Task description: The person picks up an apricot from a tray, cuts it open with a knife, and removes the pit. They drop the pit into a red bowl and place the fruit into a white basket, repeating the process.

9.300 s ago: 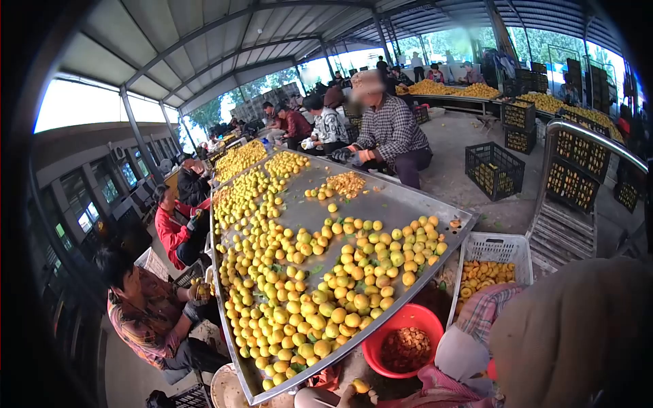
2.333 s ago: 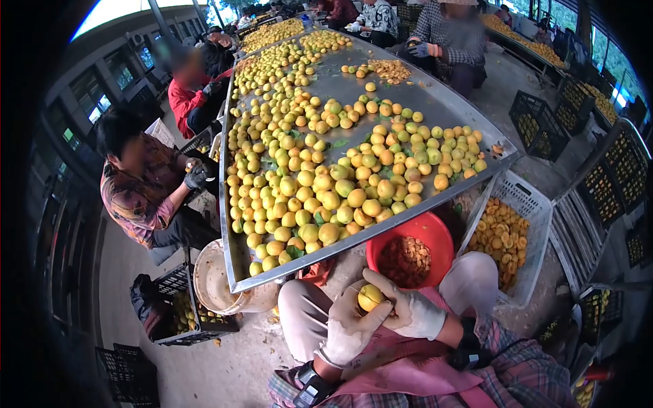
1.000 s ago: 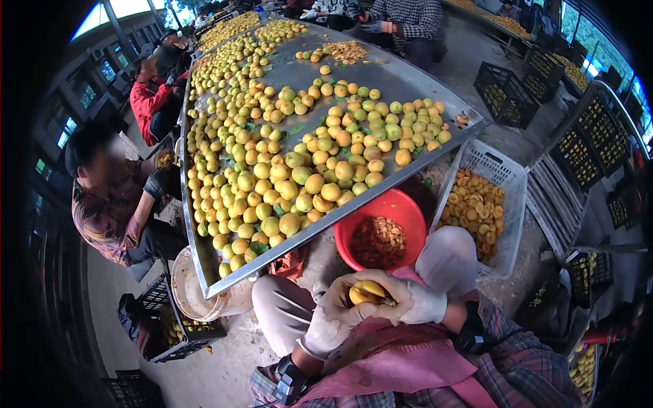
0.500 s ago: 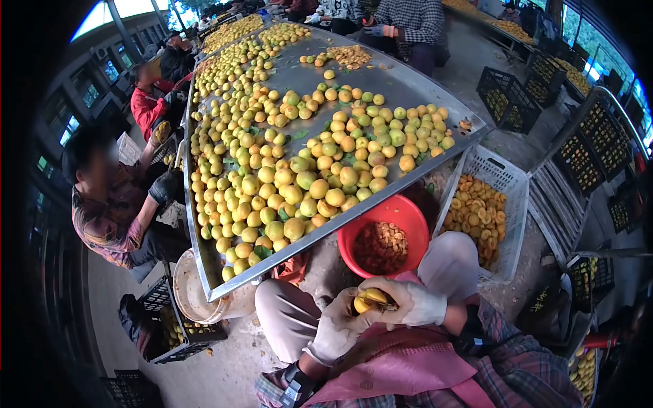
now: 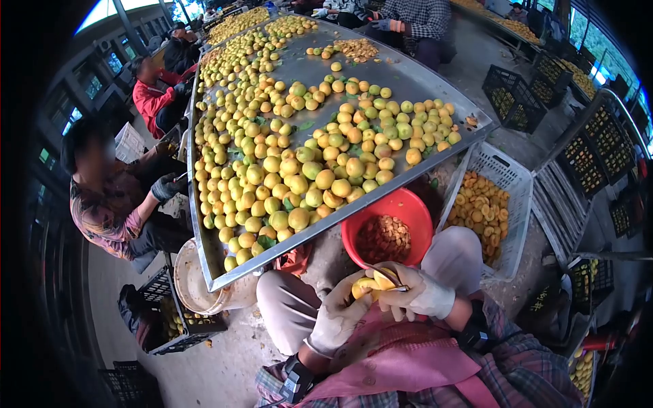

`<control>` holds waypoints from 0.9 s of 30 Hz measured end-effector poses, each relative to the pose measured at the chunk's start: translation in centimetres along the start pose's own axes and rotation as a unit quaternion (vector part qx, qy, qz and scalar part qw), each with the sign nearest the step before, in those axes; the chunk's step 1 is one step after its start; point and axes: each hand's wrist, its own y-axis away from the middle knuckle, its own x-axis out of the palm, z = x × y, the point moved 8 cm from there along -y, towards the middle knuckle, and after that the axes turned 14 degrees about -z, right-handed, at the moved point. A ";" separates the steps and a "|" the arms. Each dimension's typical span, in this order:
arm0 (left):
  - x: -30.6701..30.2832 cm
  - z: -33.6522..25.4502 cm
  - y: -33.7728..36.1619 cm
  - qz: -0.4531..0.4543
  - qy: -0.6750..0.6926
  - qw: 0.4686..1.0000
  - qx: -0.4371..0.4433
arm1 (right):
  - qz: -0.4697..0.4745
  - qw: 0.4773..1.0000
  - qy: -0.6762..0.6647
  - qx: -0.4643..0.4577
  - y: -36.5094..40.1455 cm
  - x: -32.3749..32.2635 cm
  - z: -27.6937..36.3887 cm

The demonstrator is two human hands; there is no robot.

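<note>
White-gloved, my left hand (image 5: 338, 314) is closed round a yellow-orange apricot (image 5: 363, 287) above my lap. My right hand (image 5: 425, 296), gloved too, meets it at the fruit and grips a thin dark tool (image 5: 385, 273) that looks like a small knife. The fruit appears split, with one part (image 5: 386, 278) against the blade and right fingers. Just beyond my hands stands a red basin (image 5: 416, 207) with brown pits (image 5: 391, 238) in it. A white plastic crate (image 5: 518, 204) at the right holds orange apricot halves (image 5: 479, 211).
A metal-topped table (image 5: 320, 68) bears many whole apricots (image 5: 299, 170); its raised rim runs close before my knees. A whitish bucket (image 5: 187, 272) and black crate (image 5: 160, 285) stand left. Co-workers (image 5: 112, 197) sit along the table. Black crates (image 5: 513, 98) stand at the right.
The apricot, held together between both hands before, now shows two parts with the dark blade visible across it. My right hand has risen and turned slightly. The co-worker at left has shifted their hands.
</note>
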 end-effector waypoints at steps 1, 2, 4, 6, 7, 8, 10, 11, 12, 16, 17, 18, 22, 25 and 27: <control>0.0 0.1 -0.1 -0.002 -0.017 1.000 -0.001 | 0.006 1.000 -0.005 0.005 0.2 -0.2 0.1; 0.0 0.1 -0.2 -0.004 -0.035 0.999 -0.002 | 0.011 1.000 -0.010 0.010 0.4 -0.3 0.3; 0.3 -0.4 -0.1 -0.008 -0.018 1.000 -0.010 | 0.001 1.000 -0.014 0.020 1.2 -1.3 1.2; 0.2 -0.5 -0.1 -0.010 -0.001 1.000 -0.018 | -0.038 0.996 -0.077 0.010 1.9 -3.8 2.0; -0.2 -0.2 -0.1 -0.012 0.037 0.998 -0.043 | -0.083 0.989 -0.114 -0.038 2.1 -6.3 2.6; -0.5 0.1 -0.2 -0.015 0.074 0.995 -0.067 | -0.127 0.976 -0.151 -0.087 2.5 -8.9 3.2; -0.7 0.2 -0.1 -0.013 0.084 0.994 -0.061 | -0.325 0.925 -0.137 -0.142 4.1 -14.2 4.4; -0.7 0.2 0.0 -0.016 0.102 0.993 -0.058 | -0.451 0.882 -0.071 -0.120 4.5 -17.3 4.4; -0.7 0.2 0.1 -0.018 0.120 0.991 -0.055 | -0.566 0.818 -0.002 -0.097 5.5 -19.9 4.2; -0.7 0.2 -0.2 -0.035 0.145 0.989 0.004 | -0.616 0.776 0.009 -0.136 6.4 -22.1 3.6; -0.8 -0.2 -0.1 -0.057 0.096 0.993 0.040 | -0.514 0.840 -0.064 -0.159 5.0 -19.9 3.4; -0.9 -0.6 0.0 -0.078 0.046 0.993 0.075 | -0.403 0.887 -0.138 -0.179 3.9 -17.1 3.4; -1.2 -1.2 0.1 -0.107 -0.064 0.977 0.173 | -0.208 0.959 -0.183 -0.054 0.9 -6.2 3.1; -1.7 -2.1 0.5 -0.128 -0.081 0.971 0.184 | -0.131 0.980 -0.147 -0.016 -0.5 -1.4 1.6; -1.7 -2.6 0.7 -0.130 -0.130 0.961 0.209 | -0.117 0.986 -0.118 0.006 -0.8 0.3 1.6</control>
